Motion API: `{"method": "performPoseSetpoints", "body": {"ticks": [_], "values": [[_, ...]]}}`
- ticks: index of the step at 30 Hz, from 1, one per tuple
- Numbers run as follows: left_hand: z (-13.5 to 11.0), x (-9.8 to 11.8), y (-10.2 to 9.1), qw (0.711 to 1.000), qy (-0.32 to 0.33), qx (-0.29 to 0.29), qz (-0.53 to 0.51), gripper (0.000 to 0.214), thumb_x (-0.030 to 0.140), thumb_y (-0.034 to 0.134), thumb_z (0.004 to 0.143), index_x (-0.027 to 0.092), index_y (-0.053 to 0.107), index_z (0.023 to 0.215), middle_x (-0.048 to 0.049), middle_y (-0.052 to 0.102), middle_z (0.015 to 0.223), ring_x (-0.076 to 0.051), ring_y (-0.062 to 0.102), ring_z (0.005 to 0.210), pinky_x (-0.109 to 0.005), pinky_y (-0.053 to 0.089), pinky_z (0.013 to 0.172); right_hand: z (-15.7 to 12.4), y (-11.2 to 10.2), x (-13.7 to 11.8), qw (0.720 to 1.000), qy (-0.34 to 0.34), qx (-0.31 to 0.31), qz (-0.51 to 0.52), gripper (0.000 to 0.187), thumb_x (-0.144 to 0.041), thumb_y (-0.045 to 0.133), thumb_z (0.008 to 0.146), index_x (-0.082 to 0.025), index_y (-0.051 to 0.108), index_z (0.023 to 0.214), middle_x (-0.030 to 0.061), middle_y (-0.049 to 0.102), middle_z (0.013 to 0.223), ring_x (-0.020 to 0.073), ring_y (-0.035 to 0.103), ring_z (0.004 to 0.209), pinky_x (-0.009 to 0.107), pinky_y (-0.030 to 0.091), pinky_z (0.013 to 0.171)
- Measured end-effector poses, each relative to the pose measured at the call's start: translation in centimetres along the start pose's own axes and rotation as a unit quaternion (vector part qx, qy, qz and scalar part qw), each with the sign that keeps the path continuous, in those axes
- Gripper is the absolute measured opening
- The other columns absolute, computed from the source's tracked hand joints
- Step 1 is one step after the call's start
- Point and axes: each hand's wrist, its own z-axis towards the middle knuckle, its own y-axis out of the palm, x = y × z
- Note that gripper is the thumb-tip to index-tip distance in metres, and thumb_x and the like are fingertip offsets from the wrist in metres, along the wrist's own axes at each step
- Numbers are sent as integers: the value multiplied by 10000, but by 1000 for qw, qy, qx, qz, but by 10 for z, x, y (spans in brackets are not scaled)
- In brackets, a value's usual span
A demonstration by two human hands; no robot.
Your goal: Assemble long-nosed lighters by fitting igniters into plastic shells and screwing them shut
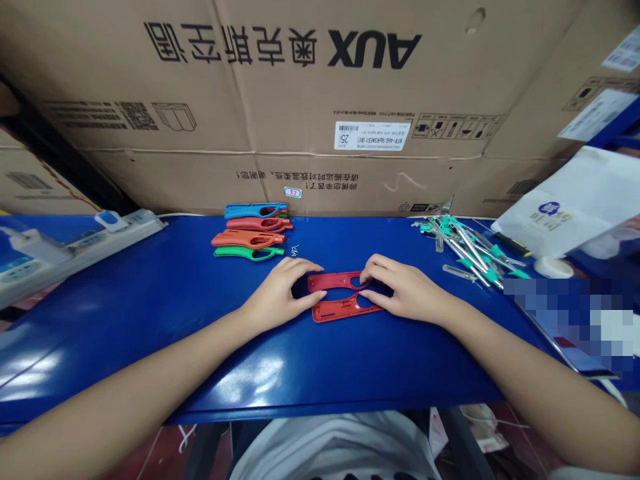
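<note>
Two red plastic shell halves with finger-loop openings, like utility lighter casings, lie side by side on the blue table in front of me, insides up. The farther shell half (331, 281) lies between the fingers of both hands. My left hand (279, 293) holds its left end, index finger on the far edge and thumb on the near edge. At the loop end my right hand (413, 291) grips it the same way, its fingers covering part of the loop. Nearer to me is the other shell half (335, 311), its right end partly hidden under my right hand.
Several blue, red, orange and green shells (249, 239) lie at the back left. At the back right is a pile of metal rods with teal parts (473, 247), beside a screwdriver (513, 245). A power strip (120, 235) stands left; a large cardboard box (295, 87) walls the back.
</note>
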Motion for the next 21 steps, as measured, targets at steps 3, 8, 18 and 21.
{"method": "performPoseSetpoints", "body": {"ticks": [3,8,18,21], "values": [[-1,7,-4,998,43,-39,10,340,387,683,930,219,629,1221,-70,680,1241,-248,592,1178,-429,457,1056,2,-2,4,999,-5,41,16,140,-318,565,988,-241,616,1093,59,649,1100,195,631,958,304,481,781],[-1,13,-11,990,87,-109,27,381,394,653,951,254,609,1302,-64,654,1308,-247,567,1226,-430,421,1082,5,-1,32,995,34,92,4,313,-364,551,982,-217,507,709,39,633,848,183,592,802,305,443,701],[-5,15,-15,979,119,-156,44,562,449,729,854,271,592,1369,-86,590,1443,-304,519,1344,-488,377,1161,4,-10,48,994,89,64,-18,158,-291,513,969,-220,653,946,56,702,945,187,612,777,303,441,680],[-5,14,-14,976,131,-165,47,595,447,742,836,275,587,1384,-88,558,1489,-321,501,1375,-512,367,1176,3,-12,53,992,110,61,-28,164,-294,522,961,-221,666,936,48,712,883,185,616,734,297,430,655]]}}
